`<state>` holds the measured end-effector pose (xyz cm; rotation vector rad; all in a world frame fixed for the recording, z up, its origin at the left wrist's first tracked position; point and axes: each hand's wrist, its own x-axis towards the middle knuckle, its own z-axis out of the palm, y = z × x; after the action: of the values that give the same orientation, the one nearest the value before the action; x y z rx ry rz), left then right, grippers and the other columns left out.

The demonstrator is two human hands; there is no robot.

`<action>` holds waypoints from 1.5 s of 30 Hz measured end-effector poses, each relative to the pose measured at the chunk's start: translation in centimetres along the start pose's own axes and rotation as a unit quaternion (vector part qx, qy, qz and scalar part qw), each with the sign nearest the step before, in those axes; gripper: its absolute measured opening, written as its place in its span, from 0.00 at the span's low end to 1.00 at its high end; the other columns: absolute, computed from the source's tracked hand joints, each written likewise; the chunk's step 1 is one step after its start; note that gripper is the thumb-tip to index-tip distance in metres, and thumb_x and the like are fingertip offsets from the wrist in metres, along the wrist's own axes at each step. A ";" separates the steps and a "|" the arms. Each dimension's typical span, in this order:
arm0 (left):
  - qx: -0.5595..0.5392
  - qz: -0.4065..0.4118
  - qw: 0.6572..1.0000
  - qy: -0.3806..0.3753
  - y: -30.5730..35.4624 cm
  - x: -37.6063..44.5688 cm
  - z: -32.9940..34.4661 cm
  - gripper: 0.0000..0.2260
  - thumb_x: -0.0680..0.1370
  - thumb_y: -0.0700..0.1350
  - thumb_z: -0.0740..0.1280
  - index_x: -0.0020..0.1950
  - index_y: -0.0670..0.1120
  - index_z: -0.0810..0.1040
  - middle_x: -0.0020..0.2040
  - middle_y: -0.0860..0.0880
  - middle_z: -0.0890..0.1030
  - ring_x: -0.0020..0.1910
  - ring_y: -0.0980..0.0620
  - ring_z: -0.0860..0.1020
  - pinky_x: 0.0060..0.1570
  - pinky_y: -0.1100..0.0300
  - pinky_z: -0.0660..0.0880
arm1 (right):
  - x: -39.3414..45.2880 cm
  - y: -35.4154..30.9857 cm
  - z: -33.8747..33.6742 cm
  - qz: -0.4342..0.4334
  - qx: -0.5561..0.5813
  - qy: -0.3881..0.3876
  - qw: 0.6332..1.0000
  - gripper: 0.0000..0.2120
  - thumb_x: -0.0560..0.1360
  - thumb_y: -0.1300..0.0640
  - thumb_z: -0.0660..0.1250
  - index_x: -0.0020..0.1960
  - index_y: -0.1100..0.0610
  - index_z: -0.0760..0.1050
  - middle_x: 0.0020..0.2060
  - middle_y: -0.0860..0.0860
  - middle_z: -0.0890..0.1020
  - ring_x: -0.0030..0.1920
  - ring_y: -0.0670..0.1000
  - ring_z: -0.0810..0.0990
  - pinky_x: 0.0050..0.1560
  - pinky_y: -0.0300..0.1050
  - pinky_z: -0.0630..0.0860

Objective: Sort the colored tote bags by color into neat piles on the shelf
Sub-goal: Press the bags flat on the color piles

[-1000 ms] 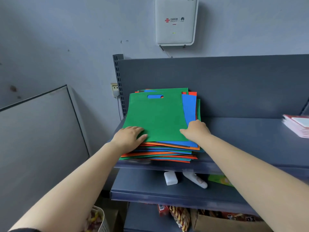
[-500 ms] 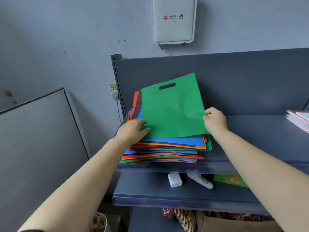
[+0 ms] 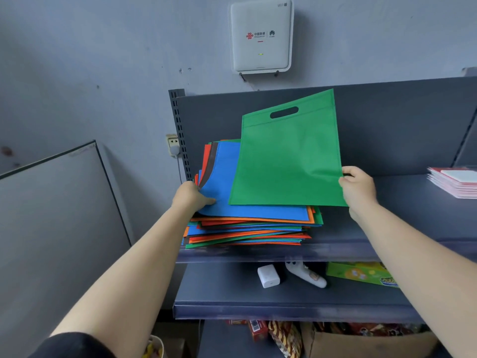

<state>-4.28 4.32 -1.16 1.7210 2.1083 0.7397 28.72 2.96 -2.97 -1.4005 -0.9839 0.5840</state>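
Right hand (image 3: 357,188) pinches green bag (image 3: 286,156) | left hand (image 3: 192,197) grips stack (image 3: 247,228) edge | lay your bag flat, well clear.

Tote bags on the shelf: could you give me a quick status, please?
Right hand pinches green bag, lifted off mixed stack. Left hand grips the stack's left edge. Open shelf to the right, pink stack at far right.

Grey shelf (image 3: 387,228) bearing a mixed bag pile (image 3: 247,228) at left, pink booklets (image 3: 456,182) at far right.
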 end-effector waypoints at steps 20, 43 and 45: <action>-0.410 0.013 0.859 0.308 -3.1 -14.1 -4.9 0.06 0.79 0.37 0.64 0.54 0.43 0.77 0.51 0.46 0.80 0.48 0.51 0.77 0.50 0.60 0.74 | -5.6 -4.2 0.9 0.059 0.167 -0.177 0.968 0.13 0.79 0.65 0.60 0.60 0.57 0.76 0.56 0.54 0.81 0.58 0.55 0.79 0.62 0.58 0.74; -0.250 -0.094 0.708 0.653 -11.4 -61.3 -20.1 0.11 0.77 0.41 0.68 0.59 0.44 0.79 0.46 0.42 0.82 0.47 0.45 0.79 0.56 0.44 0.77 | -42.8 -17.0 4.3 0.117 0.340 -0.600 0.715 0.15 0.80 0.71 0.55 0.45 0.54 0.72 0.28 0.43 0.83 0.30 0.41 0.81 0.31 0.36 0.79; -0.233 -0.110 0.682 0.685 -12.0 -66.5 -21.3 0.15 0.76 0.44 0.69 0.61 0.44 0.78 0.48 0.42 0.82 0.50 0.43 0.80 0.58 0.42 0.75 | -47.7 -18.3 3.7 0.115 0.343 -0.633 0.684 0.15 0.79 0.71 0.55 0.45 0.54 0.72 0.28 0.43 0.83 0.29 0.41 0.81 0.31 0.36 0.79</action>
<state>-10.84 -66.01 4.27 0.4254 2.2873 2.7480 -2.32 -37.25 3.92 -0.2419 -1.3774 2.0304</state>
